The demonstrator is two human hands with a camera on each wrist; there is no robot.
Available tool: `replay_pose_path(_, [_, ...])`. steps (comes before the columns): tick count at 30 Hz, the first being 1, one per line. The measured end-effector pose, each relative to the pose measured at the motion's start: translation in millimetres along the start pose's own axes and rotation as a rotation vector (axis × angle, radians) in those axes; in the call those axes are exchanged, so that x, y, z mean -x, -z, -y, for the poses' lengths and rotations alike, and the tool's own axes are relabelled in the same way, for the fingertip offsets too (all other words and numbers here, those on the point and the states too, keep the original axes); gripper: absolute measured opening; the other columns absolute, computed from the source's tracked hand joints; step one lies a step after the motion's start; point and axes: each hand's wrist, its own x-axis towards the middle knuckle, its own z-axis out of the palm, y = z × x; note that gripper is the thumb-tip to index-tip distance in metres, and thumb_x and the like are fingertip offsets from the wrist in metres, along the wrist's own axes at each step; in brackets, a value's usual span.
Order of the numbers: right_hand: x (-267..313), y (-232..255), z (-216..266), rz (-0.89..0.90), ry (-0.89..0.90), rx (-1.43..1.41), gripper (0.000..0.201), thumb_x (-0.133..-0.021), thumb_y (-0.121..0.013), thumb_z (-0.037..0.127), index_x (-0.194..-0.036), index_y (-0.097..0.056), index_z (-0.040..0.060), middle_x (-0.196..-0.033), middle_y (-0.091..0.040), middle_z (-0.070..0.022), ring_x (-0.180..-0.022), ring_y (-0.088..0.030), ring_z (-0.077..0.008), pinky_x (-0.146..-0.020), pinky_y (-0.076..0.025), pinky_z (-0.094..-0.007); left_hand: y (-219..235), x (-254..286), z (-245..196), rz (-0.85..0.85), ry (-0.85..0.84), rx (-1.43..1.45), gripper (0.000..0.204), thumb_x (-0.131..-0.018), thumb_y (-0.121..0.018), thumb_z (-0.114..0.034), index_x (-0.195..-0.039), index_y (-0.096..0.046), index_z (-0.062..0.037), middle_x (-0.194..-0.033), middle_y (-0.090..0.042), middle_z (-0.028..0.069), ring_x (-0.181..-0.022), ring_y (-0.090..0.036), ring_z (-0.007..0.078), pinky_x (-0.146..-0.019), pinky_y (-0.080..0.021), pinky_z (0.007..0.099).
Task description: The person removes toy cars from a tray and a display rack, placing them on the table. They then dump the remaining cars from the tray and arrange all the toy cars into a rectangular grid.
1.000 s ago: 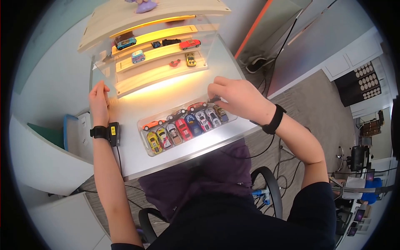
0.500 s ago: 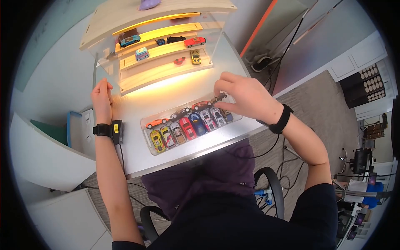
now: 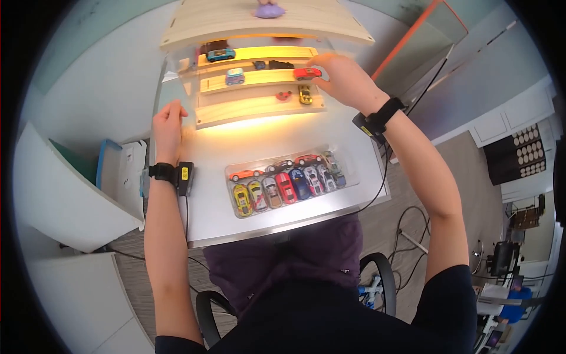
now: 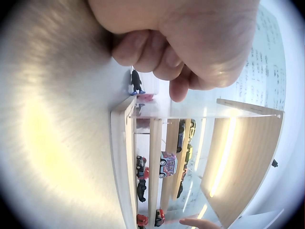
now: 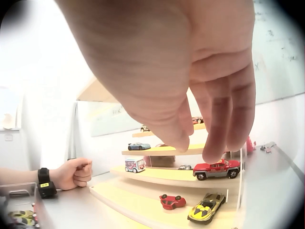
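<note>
At the right end of the display shelf's middle tier [image 5: 162,177], a red toy car [image 5: 217,169] stands on its wheels. My right hand [image 3: 348,82] reaches over it, thumb and fingers parted, fingertips right at its roof. On the lower tier lie an upturned small red car [image 5: 172,202] and a yellow-and-dark car [image 5: 207,208]. My left hand [image 3: 170,124] rests on the table left of the shelf, its fingers curled and nothing in them. A clear plastic tray [image 3: 231,206] in front holds several toy cars, including a blue one [image 3: 299,183] and a greenish one [image 3: 334,168] at its right end.
A pastel van [image 3: 234,76] and dark cars sit on the lit shelf, a teal car [image 3: 220,55] higher up. The unit has a wooden top [image 3: 224,23] bearing a purple figure [image 3: 269,11]. A cable [image 3: 377,189] runs from my right wrist past the table edge.
My right hand has moved from the tray's right end up to the red car on the shelf. The dark toy it pinched is gone from its fingers. My left hand has stayed put.
</note>
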Motion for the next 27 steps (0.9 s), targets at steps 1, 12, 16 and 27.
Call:
replay_pose_path(1, [-5.4,-3.8,3.8,0.010,-0.029,0.006,0.035,-0.097,-0.076,0.020,-0.131,-0.073,0.0075,-0.118,-0.076,-0.0201,-0.104,-0.073,-0.0382,-0.090,-0.058,-0.0480,-0.1,-0.4,-0.3,0.006,-0.007,-0.003,0.041,-0.111,-0.063,-0.028,-0.076,-0.064,-0.0077,-0.065,-0.036,-0.0120,-0.061,-0.029,0.0020,-0.057,-0.020,0.0273])
replay_pose_path(12, [-123.1,-27.5,63.2,0.164,0.082,0.000,0.041,-0.106,-0.070,0.036,-0.142,-0.068,0.0152,-0.132,-0.075,-0.0113,-0.116,-0.074,-0.0305,-0.101,-0.058,-0.0416,-4.3,-2.2,1.7,0.012,-0.036,0.012,0.041,-0.111,-0.064,-0.031,-0.076,-0.063,-0.0099,-0.063,-0.035,-0.0130,-0.057,-0.028,0.0012,-0.053,-0.019,0.0272])
replay_pose_path(16, [-158.7,-43.4,87.1,0.243,0.083,0.027,0.041,-0.105,-0.072,0.036,-0.141,-0.068,0.0156,-0.131,-0.074,-0.0126,-0.108,-0.073,-0.0266,-0.093,-0.060,-0.0405,-4.0,0.9,-4.4,0.006,-0.019,0.030,0.041,-0.108,-0.065,-0.029,-0.075,-0.063,-0.0061,-0.069,-0.039,-0.0108,-0.068,-0.034,0.0029,-0.062,-0.025,0.0277])
replay_pose_path(27, [-148.9,-25.7,116.6,-0.193,0.300,0.092,0.036,-0.100,-0.074,0.027,-0.126,-0.073,0.0020,-0.114,-0.077,-0.0216,-0.099,-0.075,-0.0336,-0.091,-0.059,-0.0416,-7.6,2.8,-7.3,-0.002,-0.004,-0.012,0.041,-0.107,-0.065,-0.031,-0.075,-0.062,-0.0061,-0.071,-0.038,-0.0091,-0.068,-0.034,0.0045,-0.063,-0.026,0.0283])
